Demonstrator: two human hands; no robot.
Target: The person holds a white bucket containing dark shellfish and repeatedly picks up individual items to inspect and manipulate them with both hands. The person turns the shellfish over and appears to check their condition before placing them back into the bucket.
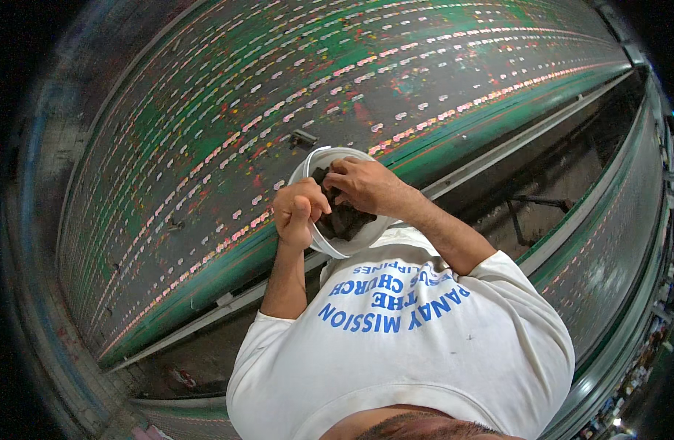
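A white round bucket [366,238] is in front of my chest, beside the edge of the long table. Inside it lies a dark, crumpled, cloth-like material [344,221]; its exact kind is unclear. My left hand [299,211] is closed at the bucket's left rim, with its fingers curled inward over the edge next to the dark material. From the right, my right hand [360,185] reaches into the bucket, its fingers bent and pressed together on the dark material. Shadow hides the fingertips of both hands.
A long green and dark grey table [417,143] spans the far side, covered in rows of small pink and white printed shapes. A small grey block [302,138] sits on it beyond the bucket. Another long table [608,242] runs on the right, past a gap with a dark metal bracket [527,205].
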